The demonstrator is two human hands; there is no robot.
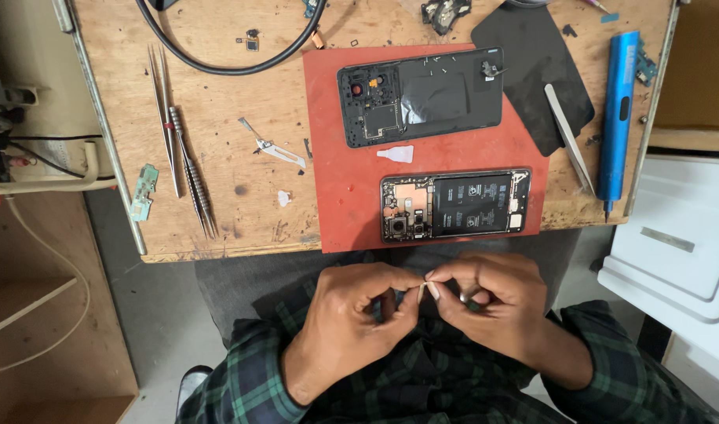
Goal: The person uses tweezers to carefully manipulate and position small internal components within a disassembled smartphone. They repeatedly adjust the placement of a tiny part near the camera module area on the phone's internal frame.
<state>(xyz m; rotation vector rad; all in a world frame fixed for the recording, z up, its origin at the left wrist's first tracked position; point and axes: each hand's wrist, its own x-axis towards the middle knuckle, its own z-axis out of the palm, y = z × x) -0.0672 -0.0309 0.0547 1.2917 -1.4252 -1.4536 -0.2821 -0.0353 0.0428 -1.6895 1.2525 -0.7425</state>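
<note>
Both hands meet over the lap, just below the worktop (218, 157) edge. The left hand (352, 314) and right hand (493, 302) each pinch an end of a small pale strip (427, 287) between thumb and forefinger. On the red mat (336, 141) lie an opened phone (454, 206) and its back cover (422, 94). A blue screwdriver (618, 118) lies to the right.

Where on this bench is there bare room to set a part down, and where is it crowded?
Bare wood lies between the tweezers and the red mat, broken only by a small metal tool, and inside the black cable loop. The mat is crowded by the opened phone and back cover. Both hands pinch a small strip below the bench edge.
</note>
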